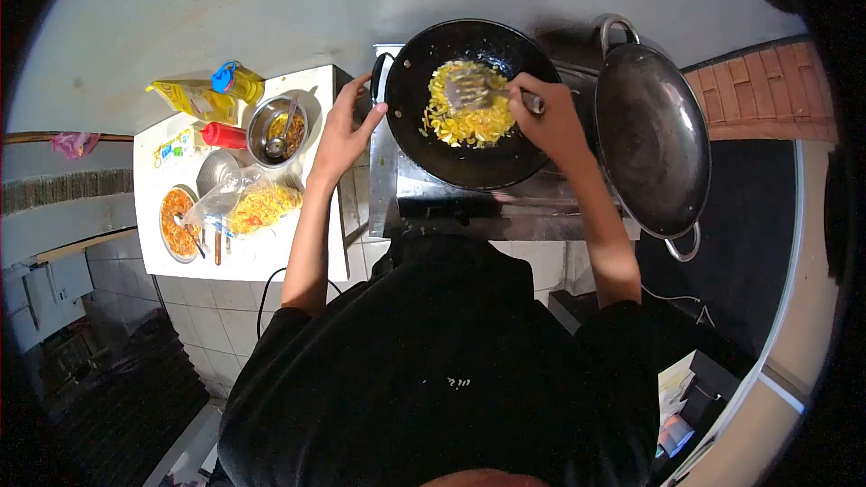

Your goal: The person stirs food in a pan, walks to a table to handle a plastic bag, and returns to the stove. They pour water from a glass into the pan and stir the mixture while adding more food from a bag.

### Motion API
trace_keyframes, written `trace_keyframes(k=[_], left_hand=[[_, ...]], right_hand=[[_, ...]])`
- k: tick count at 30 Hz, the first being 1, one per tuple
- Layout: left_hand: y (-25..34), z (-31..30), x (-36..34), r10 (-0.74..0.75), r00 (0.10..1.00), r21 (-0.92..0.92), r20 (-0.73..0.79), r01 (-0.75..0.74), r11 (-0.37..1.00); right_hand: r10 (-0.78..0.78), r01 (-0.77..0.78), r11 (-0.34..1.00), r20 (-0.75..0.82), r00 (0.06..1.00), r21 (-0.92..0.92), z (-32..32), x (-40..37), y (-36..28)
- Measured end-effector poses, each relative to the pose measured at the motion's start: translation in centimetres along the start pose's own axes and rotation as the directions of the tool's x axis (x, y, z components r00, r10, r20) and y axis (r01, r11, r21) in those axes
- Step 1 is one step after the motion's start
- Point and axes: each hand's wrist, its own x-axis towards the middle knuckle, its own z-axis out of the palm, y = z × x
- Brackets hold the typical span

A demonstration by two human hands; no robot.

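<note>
A black wok (478, 167) sits on the stove, with chopped yellow food (478, 126) in its middle. At its left side my left hand (345, 131) is closed at the wok's loop handle (381, 77), thumb by the rim. My right hand (548, 122) is closed around the handle of a metal spatula (469, 88). The spatula's blade is in the food and looks slightly blurred. My right forearm crosses the wok's right rim.
A larger two-handled wok (651, 140) stands right of the stove (433, 215). On the white table (244, 266) at left are a steel bowl with ladle (278, 131), a bag of noodles (257, 207), a plate of orange-red food (180, 224), a red bottle (224, 135) and yellow packages (194, 101).
</note>
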Motion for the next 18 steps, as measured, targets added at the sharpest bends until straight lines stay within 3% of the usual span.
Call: trace_keyframes(k=[3,6,10,12,13,14,15,18], left_hand=[[-0.1,0.2,0.0,-0.03,0.999,-0.034,0.013,0.031,0.999],[0.2,0.1,-0.1,-0.04,0.999,-0.03,0.014,0.04,0.999],[0.0,0.1,-0.1,-0.027,1.0,-0.033,0.013,0.028,0.999],[0.1,0.2,-0.3,-0.033,0.999,-0.029,0.013,0.034,0.999],[0.2,0.2,-0.4,-0.028,1.0,-0.031,0.011,0.028,0.999],[0.3,0.2,-0.4,-0.021,1.0,-0.032,0.012,0.021,0.999],[0.2,0.2,-0.4,-0.02,1.0,-0.032,0.011,0.02,0.999],[0.2,0.0,-0.5,-0.04,0.999,-0.054,0.017,0.041,0.998]], right_hand=[[-0.028,0.026,0.996,-0.024,0.999,-0.09,-3.1,1.6,-1.8],[0.097,-0.085,0.946,0.023,0.995,-0.314,-5.5,2.8,-1.8],[0.084,-0.072,0.916,0.013,0.996,-0.396,-4.7,2.3,1.1],[0.193,-0.189,0.961,0.001,0.981,-0.202,-3.2,1.7,3.2],[0.19,-0.185,0.962,0.005,0.982,-0.202,-2.2,1.2,4.0],[0.33,-0.331,0.942,0.023,0.944,0.06,-0.9,0.7,4.5],[0.452,-0.452,0.835,0.076,0.889,0.313,0.0,0.3,4.5],[0.348,-0.34,0.889,0.03,0.937,0.307,0.9,-0.9,3.1]])
